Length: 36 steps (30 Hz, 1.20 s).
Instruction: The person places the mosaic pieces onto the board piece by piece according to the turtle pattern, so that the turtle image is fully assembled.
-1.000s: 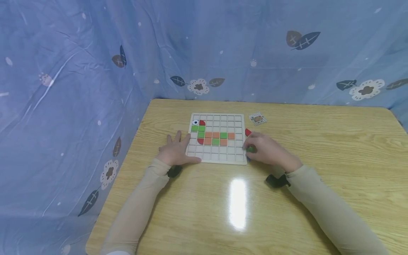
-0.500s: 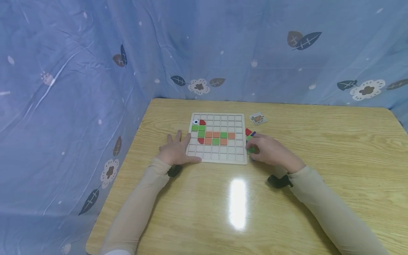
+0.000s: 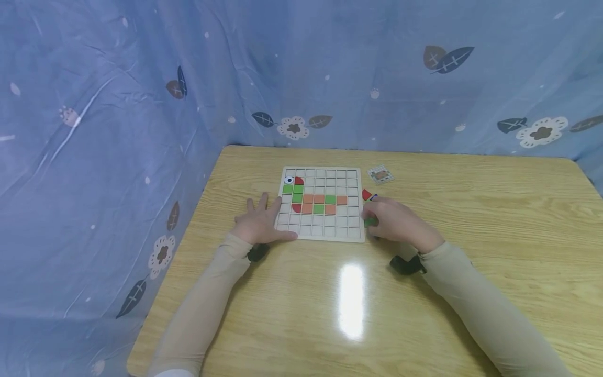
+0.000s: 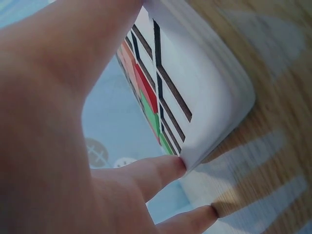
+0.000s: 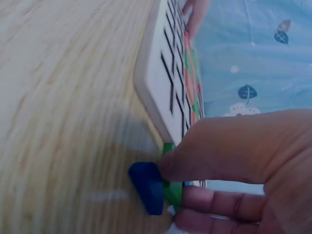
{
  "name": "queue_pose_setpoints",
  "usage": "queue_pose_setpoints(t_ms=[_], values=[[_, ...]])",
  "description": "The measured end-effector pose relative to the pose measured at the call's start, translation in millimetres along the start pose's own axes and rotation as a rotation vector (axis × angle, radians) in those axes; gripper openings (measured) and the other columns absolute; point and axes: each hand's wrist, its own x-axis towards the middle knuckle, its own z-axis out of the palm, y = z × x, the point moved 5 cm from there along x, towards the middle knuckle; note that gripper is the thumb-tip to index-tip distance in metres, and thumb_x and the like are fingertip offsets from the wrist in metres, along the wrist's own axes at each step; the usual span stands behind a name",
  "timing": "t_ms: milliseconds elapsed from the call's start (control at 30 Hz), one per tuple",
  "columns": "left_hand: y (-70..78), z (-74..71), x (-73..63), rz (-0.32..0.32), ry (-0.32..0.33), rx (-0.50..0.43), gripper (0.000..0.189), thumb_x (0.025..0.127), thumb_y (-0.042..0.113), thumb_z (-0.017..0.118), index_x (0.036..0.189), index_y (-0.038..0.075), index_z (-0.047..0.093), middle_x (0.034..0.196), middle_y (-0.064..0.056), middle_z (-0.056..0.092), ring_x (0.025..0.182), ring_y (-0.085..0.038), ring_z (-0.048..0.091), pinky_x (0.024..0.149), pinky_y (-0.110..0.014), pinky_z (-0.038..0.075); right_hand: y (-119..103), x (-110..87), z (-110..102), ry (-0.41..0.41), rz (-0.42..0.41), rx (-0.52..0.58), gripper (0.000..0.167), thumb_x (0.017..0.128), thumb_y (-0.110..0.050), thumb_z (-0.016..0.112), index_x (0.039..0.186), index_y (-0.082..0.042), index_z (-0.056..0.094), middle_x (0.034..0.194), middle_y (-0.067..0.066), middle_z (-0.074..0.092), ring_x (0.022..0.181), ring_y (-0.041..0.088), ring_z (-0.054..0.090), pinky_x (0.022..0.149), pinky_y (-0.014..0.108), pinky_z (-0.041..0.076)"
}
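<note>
A pale gridded board (image 3: pixel 330 233) lies on the table, with green, orange and red tiles and an eye tile (image 3: pixel 289 180) set in a bent row. My left hand (image 3: pixel 256 226) is spread at the board's left side, its thumb along the front corner and a finger touching the edge. Beside the right edge, my right hand (image 3: pixel 398 222) is curled over loose pieces, pinching a green piece (image 5: pixel 173 194) between thumb and fingers. A dark blue piece (image 5: pixel 147 187) lies just by the thumb. Some pieces are hidden under this hand.
Past my right hand, a red piece (image 3: pixel 366 195) lies close to the board's edge. A small picture card (image 3: pixel 380 175) sits behind it. Blue patterned cloth (image 3: pixel 377 73) hangs along the back and left of the wooden table (image 3: pixel 301 303).
My right hand has shifted slightly among the loose pieces, and a blue piece beside the red one has come into view. My left hand and the tiles on the board stay put.
</note>
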Motion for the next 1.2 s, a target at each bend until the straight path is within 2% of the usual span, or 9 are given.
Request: queue_pose_setpoints(t_ms=[200, 400, 500, 667, 900, 1067, 1200], values=[[0.5, 0.5, -0.7, 0.002, 0.001, -0.004, 0.118, 0.081, 0.081, 0.066, 0.169, 0.020, 0.017, 0.175, -0.021, 0.008, 0.155, -0.060, 0.007, 0.103, -0.085, 0.032, 1, -0.1, 1, 0.015, -0.019, 0.023, 0.019, 0.082, 0.002, 0.073, 0.101, -0.004, 0.073, 0.108, 0.010, 0.069, 0.090, 0.023, 0.059, 0.083, 0.042, 0.053], [-0.4, 1.2, -0.6, -0.003, -0.004, 0.003, 0.117, 0.081, 0.081, 0.065, 0.169, 0.020, 0.016, 0.175, -0.021, 0.008, 0.155, -0.059, 0.007, 0.103, -0.085, 0.033, 5, 1.4, -2, 0.062, 0.000, 0.060, 0.017, 0.081, 0.000, 0.075, 0.097, -0.006, 0.071, 0.097, 0.006, 0.065, 0.085, 0.023, 0.054, 0.074, 0.037, 0.047], [-0.4, 1.3, -0.5, -0.004, -0.003, 0.005, 0.118, 0.081, 0.081, 0.065, 0.169, 0.020, 0.016, 0.175, -0.021, 0.007, 0.155, -0.059, 0.007, 0.102, -0.085, 0.033, 3, 3.4, -6, 0.099, -0.040, 0.078, 0.016, 0.081, -0.001, 0.075, 0.096, -0.006, 0.072, 0.095, 0.005, 0.064, 0.083, 0.021, 0.053, 0.073, 0.036, 0.047], [0.2, 1.1, -0.6, -0.002, -0.003, 0.008, 0.118, 0.081, 0.081, 0.065, 0.169, 0.020, 0.016, 0.175, -0.021, 0.007, 0.155, -0.060, 0.007, 0.102, -0.085, 0.032, -6, 10.2, -9, 0.131, -0.122, 0.074, 0.019, 0.084, -0.005, 0.078, 0.102, -0.008, 0.076, 0.101, 0.003, 0.066, 0.083, 0.019, 0.055, 0.077, 0.036, 0.050], [0.2, -0.8, -1.5, 0.004, 0.002, -0.002, 0.118, 0.081, 0.081, 0.066, 0.169, 0.019, 0.017, 0.174, -0.022, 0.008, 0.155, -0.061, 0.007, 0.102, -0.086, 0.031, -15, 26.6, -5, 0.128, -0.186, 0.115, 0.022, 0.085, -0.003, 0.075, 0.105, -0.010, 0.079, 0.099, 0.003, 0.063, 0.079, 0.016, 0.052, 0.069, 0.033, 0.048], [-0.1, -0.7, -1.6, 0.007, -0.003, 0.004, 0.118, 0.081, 0.082, 0.065, 0.169, 0.019, 0.016, 0.175, -0.022, 0.007, 0.155, -0.061, 0.007, 0.102, -0.086, 0.032, -22, 37.9, 0, 0.126, -0.229, 0.105, 0.026, 0.081, 0.000, 0.074, 0.105, -0.010, 0.078, 0.103, 0.003, 0.066, 0.086, 0.017, 0.057, 0.076, 0.035, 0.051], [-0.4, -0.3, -1.2, 0.005, -0.002, -0.006, 0.118, 0.081, 0.081, 0.065, 0.169, 0.020, 0.017, 0.175, -0.021, 0.007, 0.155, -0.061, 0.007, 0.103, -0.086, 0.031, -25, 44.0, 5, 0.109, -0.218, 0.117, 0.027, 0.081, 0.001, 0.072, 0.103, -0.014, 0.079, 0.103, 0.003, 0.065, 0.084, 0.017, 0.056, 0.074, 0.034, 0.050]])
